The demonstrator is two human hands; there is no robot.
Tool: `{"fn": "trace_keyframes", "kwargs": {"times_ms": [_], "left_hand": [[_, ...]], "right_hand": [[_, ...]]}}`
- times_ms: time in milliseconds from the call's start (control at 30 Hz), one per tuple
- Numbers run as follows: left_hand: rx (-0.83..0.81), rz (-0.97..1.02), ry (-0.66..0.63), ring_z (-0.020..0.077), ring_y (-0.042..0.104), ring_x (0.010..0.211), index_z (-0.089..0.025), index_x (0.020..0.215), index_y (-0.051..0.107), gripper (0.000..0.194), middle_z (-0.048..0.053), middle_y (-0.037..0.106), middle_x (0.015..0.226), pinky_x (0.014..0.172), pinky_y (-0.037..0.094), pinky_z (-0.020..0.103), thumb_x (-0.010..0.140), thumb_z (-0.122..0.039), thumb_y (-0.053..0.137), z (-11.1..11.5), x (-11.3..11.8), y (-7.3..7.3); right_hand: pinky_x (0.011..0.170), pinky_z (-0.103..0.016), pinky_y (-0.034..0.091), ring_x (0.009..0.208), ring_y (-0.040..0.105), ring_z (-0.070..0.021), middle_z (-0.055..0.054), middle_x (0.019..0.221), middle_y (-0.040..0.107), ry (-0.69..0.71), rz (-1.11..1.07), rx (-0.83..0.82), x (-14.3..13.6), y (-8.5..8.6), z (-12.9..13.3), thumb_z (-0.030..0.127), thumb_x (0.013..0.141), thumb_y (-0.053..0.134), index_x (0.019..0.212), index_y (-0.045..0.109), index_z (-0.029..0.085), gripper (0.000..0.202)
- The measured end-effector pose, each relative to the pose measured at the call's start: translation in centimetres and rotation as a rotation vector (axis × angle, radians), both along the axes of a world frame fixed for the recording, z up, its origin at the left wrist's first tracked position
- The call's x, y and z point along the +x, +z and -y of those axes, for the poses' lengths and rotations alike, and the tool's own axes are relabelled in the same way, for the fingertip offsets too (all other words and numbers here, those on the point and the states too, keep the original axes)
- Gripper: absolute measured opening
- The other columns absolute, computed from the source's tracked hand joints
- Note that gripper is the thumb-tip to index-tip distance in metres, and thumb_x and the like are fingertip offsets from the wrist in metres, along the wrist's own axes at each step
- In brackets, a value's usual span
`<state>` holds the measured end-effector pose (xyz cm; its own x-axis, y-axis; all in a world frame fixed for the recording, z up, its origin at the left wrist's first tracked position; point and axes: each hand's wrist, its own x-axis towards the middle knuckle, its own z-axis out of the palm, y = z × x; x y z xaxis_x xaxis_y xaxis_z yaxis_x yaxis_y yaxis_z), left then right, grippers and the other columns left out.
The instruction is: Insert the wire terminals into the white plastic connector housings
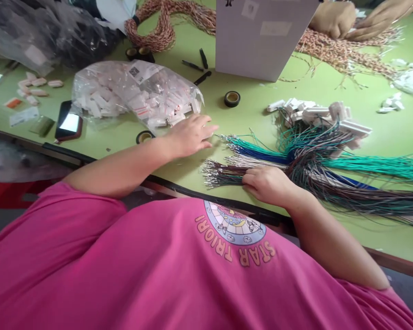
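My left hand has its fingers spread, at the near right corner of a clear plastic bag full of white plastic connectors. Nothing shows in its grasp. My right hand is closed over a bundle of brown and dark wires with metal terminals at their left ends; its fingertips are partly hidden. Just beyond it lie green wires and blue wires. White connector housings are heaped on the crossing wires at the right.
A white box stands at the back. Behind it, another person's hands rest over twisted wires. Black tape rolls, dark pens and a phone lie on the green table. Loose connectors are at the left.
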<state>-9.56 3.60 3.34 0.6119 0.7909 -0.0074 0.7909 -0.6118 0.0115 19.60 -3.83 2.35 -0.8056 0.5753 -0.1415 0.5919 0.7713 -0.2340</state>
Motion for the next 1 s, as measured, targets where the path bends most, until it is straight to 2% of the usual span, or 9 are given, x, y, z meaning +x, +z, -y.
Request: {"fn": "trace_keyframes", "kwargs": {"times_ms": [100,167,300,433,600,700,800,900,1000], "left_hand": [[-0.014,-0.05,0.054,0.0315,0.044,0.121,-0.016,0.13,0.059,0.043,0.014,0.057,0.123,0.097,0.035,0.044,0.094,-0.037,0.05,-1.0,0.5,-2.8],[0.005,-0.028,0.073,0.0299,0.045,0.118,-0.017,0.122,0.065,0.036,0.012,0.061,0.115,0.098,0.034,0.045,0.096,-0.033,0.046,-1.9,-0.2,-3.8],[-0.003,0.075,0.05,0.0265,0.046,0.112,-0.021,0.118,0.068,0.036,0.01,0.063,0.109,0.099,0.034,0.046,0.098,-0.034,0.042,-2.6,-1.5,-4.4],[-0.045,0.19,0.032,0.0273,0.049,0.109,-0.018,0.12,0.068,0.038,0.012,0.06,0.109,0.099,0.038,0.045,0.093,-0.036,0.049,-2.7,-2.2,-4.6],[-0.194,0.519,0.186,0.0268,0.054,0.108,-0.017,0.118,0.067,0.041,0.011,0.06,0.11,0.098,0.043,0.046,0.088,-0.043,0.055,-2.0,-1.9,-3.5],[-0.521,0.901,0.405,0.0237,0.062,0.094,-0.018,0.122,0.06,0.049,0.01,0.062,0.103,0.079,0.051,0.04,0.09,-0.054,0.049,-1.1,-1.2,-2.1],[-0.859,1.17,0.557,0.0224,0.065,0.086,-0.018,0.119,0.057,0.056,0.012,0.064,0.1,0.065,0.05,0.035,0.092,-0.062,0.035,-0.3,-0.5,-0.9],[-0.997,1.205,0.581,0.023,0.067,0.087,-0.016,0.118,0.056,0.061,0.015,0.066,0.102,0.063,0.05,0.035,0.092,-0.065,0.029,0.4,0.2,-0.2],[-0.978,1.065,0.461,0.028,0.067,0.097,-0.013,0.126,0.053,0.059,0.018,0.068,0.103,0.065,0.051,0.04,0.095,-0.054,0.025,0.9,0.7,0.1]], "right_hand": [[0.064,-0.028,0.032,0.071,0.056,-0.0158,-0.006,0.078,0.068,-0.033,-0.083,-0.062,0.4,-0.1,-0.4,0.026,0.088,0.052,0.078,0.07,0.017,0.023],[0.065,-0.028,0.033,0.072,0.057,-0.0156,-0.005,0.077,0.068,-0.065,-0.129,-0.09,0.6,-0.2,-0.5,0.027,0.088,0.052,0.075,0.07,0.018,0.024],[0.065,-0.027,0.035,0.073,0.058,-0.0156,-0.004,0.076,0.069,-0.128,-0.174,-0.14,1.0,-0.1,-0.6,0.027,0.087,0.053,0.073,0.069,0.018,0.023],[0.063,-0.026,0.034,0.066,0.055,-0.0133,-0.002,0.072,0.068,-0.189,-0.224,-0.245,1.3,0.3,-0.8,0.028,0.085,0.053,0.075,0.067,0.018,0.019],[0.061,-0.024,0.036,0.059,0.052,-0.011,0.0,0.07,0.066,-0.318,-0.279,-0.317,1.2,0.8,-1.1,0.03,0.084,0.052,0.078,0.066,0.018,0.019],[0.065,-0.025,0.038,0.067,0.058,-0.0141,-0.002,0.078,0.07,-0.318,-0.222,-0.277,0.1,0.8,-0.4,0.027,0.082,0.053,0.093,0.068,0.018,0.021],[0.065,-0.028,0.036,0.076,0.062,-0.019,-0.006,0.087,0.072,-0.276,-0.08,-0.147,-1.8,0.4,0.8,0.03,0.085,0.053,0.103,0.067,0.018,0.026],[0.059,-0.029,0.03,0.076,0.063,-0.0205,-0.009,0.09,0.072,-0.254,0.038,-0.082,-3.6,-0.1,1.6,0.034,0.09,0.049,0.099,0.066,0.017,0.025],[0.057,-0.03,0.027,0.073,0.061,-0.0196,-0.008,0.089,0.071,-0.25,0.067,-0.081,-4.4,-0.7,1.7,0.032,0.092,0.045,0.097,0.065,0.018,0.025]]}}
